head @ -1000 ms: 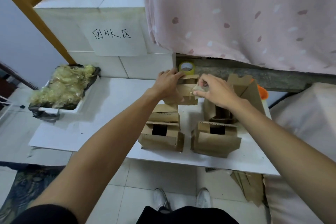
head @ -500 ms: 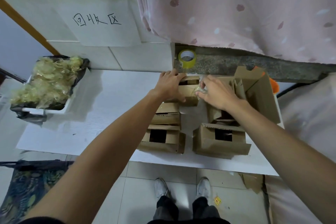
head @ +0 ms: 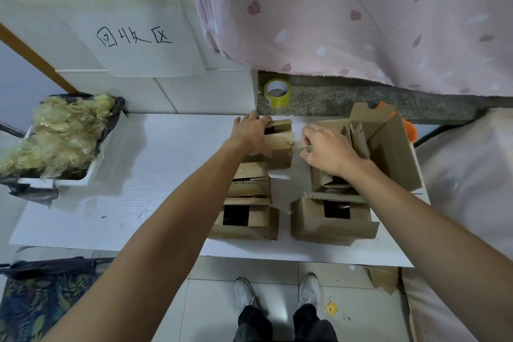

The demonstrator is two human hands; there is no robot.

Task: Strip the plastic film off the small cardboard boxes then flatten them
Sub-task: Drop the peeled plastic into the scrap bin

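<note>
Several small brown cardboard boxes stand on the white table (head: 144, 164). My left hand (head: 251, 134) grips the far box (head: 281, 147) from its left side and holds it down. My right hand (head: 324, 151) pinches a strip of clear plastic film (head: 298, 146) that stretches from that box's right edge. Nearer to me stand a box with a square cut-out (head: 244, 218), another like it (head: 333, 219), and one (head: 249, 182) between the far box and the near left one.
A large open cardboard carton (head: 388, 144) holding flat pieces stands at the right. A tray lined with a black bag (head: 55, 139) full of crumpled film sits at the left. A yellow tape roll (head: 277, 91) rests on the stone ledge. Pink cloth hangs behind.
My right hand has drawn away to the right from the far box, pulling the film strip out. The left hand stays on the box. The camera has tilted down.
</note>
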